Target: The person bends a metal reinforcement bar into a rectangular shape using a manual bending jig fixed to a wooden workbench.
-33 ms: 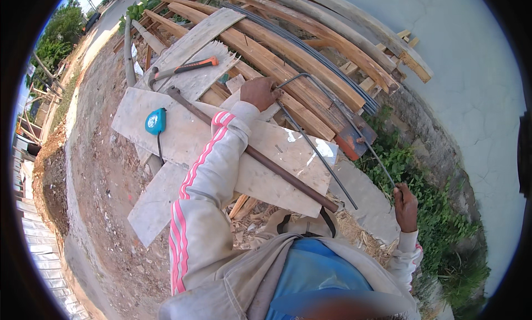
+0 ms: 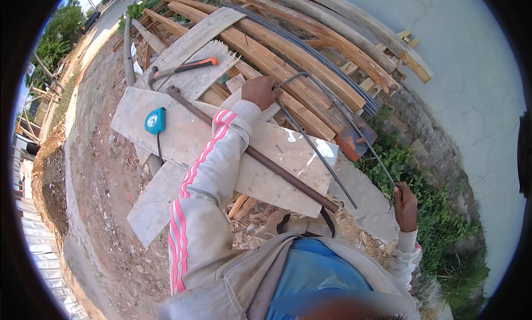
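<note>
A thin steel rod [image 2: 380, 164] is bent into a three-sided shape with two long legs. My left hand [image 2: 259, 93] is closed on it near one bend, above the boards. One leg slants down from there over a wooden board [image 2: 277, 145], its end free. My right hand [image 2: 406, 208], lower right, pinches the end of the other leg. A brown steel bar [image 2: 291, 178] with a knobbed upper end lies across the board, passing beneath my left forearm. Left of it sit a teal tape measure [image 2: 155, 121] and, farther off, a claw hammer [image 2: 191, 66] with an orange-and-black handle.
Long timbers [image 2: 266, 56] are stacked beyond the board, with a bundle of dark rods [image 2: 368, 102] among them. A pale wall [image 2: 465, 81] rises on the right, with green plants [image 2: 418, 214] along its foot. Rubble-strewn ground [image 2: 102, 137] lies to the left.
</note>
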The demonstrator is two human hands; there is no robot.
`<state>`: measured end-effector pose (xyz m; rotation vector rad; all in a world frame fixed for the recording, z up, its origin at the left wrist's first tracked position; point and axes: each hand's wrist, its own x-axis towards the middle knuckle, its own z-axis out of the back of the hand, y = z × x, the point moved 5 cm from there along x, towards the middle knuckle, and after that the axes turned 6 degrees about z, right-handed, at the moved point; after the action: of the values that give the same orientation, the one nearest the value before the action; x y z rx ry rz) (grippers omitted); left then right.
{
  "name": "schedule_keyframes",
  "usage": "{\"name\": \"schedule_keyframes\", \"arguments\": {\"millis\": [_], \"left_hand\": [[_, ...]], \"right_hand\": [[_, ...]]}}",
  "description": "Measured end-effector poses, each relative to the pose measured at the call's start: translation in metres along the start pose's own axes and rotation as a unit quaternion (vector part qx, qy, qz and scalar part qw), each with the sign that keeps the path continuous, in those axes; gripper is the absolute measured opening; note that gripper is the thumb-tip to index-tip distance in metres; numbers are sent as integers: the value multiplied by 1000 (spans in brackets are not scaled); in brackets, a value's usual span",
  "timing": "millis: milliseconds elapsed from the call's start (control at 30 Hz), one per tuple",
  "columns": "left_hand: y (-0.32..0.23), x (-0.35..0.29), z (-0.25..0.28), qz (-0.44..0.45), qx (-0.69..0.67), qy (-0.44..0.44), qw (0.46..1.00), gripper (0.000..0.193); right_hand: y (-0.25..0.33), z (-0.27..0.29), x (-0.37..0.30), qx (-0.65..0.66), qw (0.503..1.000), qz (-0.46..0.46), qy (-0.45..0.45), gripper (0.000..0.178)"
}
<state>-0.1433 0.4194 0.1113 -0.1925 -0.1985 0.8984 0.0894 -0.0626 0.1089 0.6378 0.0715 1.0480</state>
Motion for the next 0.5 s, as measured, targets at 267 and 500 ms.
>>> {"name": "schedule_keyframes", "arguments": {"millis": [267, 500], "left_hand": [[23, 65, -13, -16, 6, -82, 996, 21], [26, 77, -16, -3, -41, -66, 997, 23]], "right_hand": [[36, -30, 22, -27, 999, 0, -23, 13], [45, -37, 22, -66, 995, -15, -68, 12]]}}
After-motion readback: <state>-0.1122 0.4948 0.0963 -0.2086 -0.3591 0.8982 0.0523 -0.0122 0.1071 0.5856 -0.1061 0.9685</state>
